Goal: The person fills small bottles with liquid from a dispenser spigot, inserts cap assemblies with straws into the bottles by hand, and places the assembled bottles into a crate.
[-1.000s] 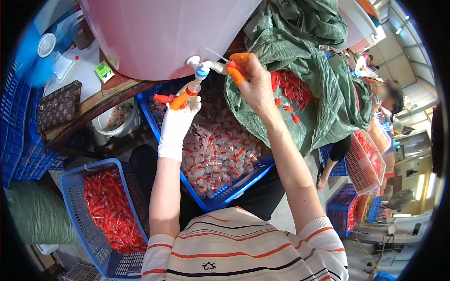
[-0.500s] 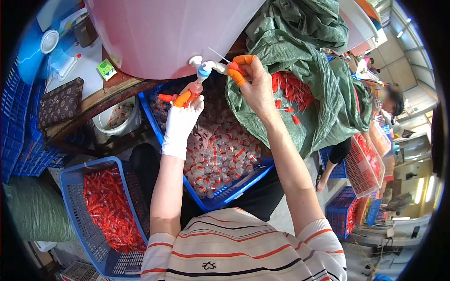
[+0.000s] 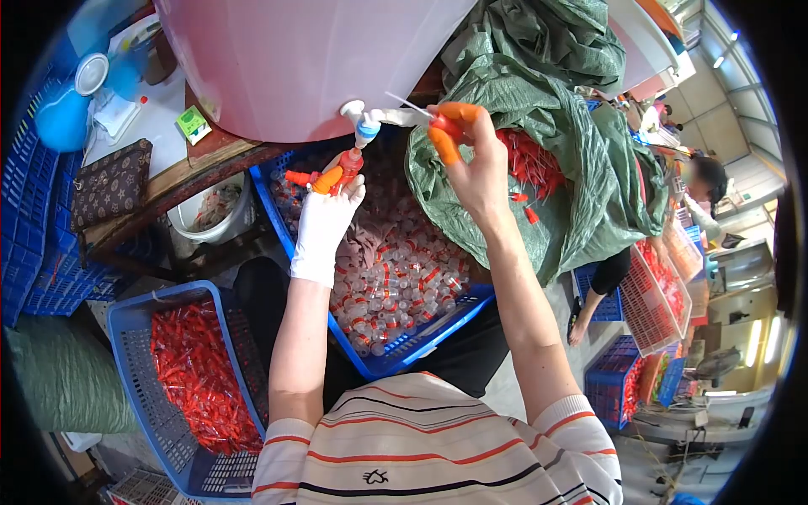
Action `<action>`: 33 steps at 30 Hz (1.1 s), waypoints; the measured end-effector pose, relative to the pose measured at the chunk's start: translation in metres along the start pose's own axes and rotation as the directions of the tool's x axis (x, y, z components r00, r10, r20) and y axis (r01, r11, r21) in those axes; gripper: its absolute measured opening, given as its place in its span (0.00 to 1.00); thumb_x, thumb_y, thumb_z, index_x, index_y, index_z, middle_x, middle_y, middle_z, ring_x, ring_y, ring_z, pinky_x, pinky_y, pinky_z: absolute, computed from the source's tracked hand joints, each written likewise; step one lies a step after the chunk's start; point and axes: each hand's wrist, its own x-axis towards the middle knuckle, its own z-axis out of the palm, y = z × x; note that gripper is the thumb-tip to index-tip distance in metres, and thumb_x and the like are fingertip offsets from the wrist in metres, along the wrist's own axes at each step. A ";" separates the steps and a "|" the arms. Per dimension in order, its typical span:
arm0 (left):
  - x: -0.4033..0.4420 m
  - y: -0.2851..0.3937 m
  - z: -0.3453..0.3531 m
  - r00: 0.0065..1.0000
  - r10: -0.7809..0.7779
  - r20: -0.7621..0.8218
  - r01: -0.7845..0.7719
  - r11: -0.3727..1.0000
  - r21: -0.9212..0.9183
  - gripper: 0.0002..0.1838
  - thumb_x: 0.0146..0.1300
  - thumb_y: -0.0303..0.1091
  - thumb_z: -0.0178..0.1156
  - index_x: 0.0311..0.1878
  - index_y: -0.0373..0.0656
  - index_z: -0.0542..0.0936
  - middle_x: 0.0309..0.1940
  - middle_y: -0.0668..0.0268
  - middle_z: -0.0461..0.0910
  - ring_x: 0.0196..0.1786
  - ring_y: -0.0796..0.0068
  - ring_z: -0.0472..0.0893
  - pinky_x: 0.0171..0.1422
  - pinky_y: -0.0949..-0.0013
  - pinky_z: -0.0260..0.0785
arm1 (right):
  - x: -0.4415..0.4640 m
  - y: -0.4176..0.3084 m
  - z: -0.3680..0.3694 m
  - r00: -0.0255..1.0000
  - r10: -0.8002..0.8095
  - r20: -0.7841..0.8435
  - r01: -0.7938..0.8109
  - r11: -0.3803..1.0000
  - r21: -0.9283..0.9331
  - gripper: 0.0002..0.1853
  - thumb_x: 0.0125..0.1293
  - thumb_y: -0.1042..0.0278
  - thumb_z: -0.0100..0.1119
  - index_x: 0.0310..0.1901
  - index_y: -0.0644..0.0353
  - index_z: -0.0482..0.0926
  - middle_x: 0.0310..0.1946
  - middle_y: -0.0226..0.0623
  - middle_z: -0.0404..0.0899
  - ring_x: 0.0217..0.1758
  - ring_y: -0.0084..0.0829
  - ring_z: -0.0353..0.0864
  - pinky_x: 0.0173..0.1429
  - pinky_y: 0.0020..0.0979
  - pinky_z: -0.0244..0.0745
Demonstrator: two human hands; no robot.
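My left hand (image 3: 326,223), in a white glove with orange finger covers, is closed around a small clear bottle (image 3: 352,158) with red liquid in it. The bottle's mouth is right under the blue-and-white tap (image 3: 368,130) on the big pinkish tub (image 3: 311,59). A red cap piece (image 3: 297,178) sticks out at the left of the same hand. My right hand (image 3: 478,164), orange covers on thumb and finger, pinches a red cap with a thin white stem (image 3: 408,104). Its fingertips are at the end of the tap's white lever (image 3: 402,117); whether they touch is unclear.
Below my hands, a blue crate (image 3: 396,364) holds many small clear bottles. A green sack (image 3: 547,248) of red stemmed caps lies right. At lower left stands a blue basket (image 3: 126,353) of red pieces. A wooden-edged table (image 3: 168,192) is left; another person (image 3: 705,189) sits far right.
My right hand has moved a little up and right with the stemmed cap, and the tap's lever has swung slightly. More red shows in the bottle, while my left hand stays almost still.
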 end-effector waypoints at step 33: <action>-0.038 -0.068 0.068 0.985 0.156 -0.070 0.038 0.200 0.979 0.23 0.58 0.10 0.42 0.52 0.33 0.79 0.45 0.59 0.83 0.48 0.71 0.82 0.55 0.72 0.74 | -0.093 0.020 -0.023 0.784 0.334 0.523 -0.208 0.936 -0.285 0.17 0.66 0.53 0.58 0.46 0.58 0.79 0.33 0.47 0.82 0.41 0.48 0.82 0.46 0.43 0.76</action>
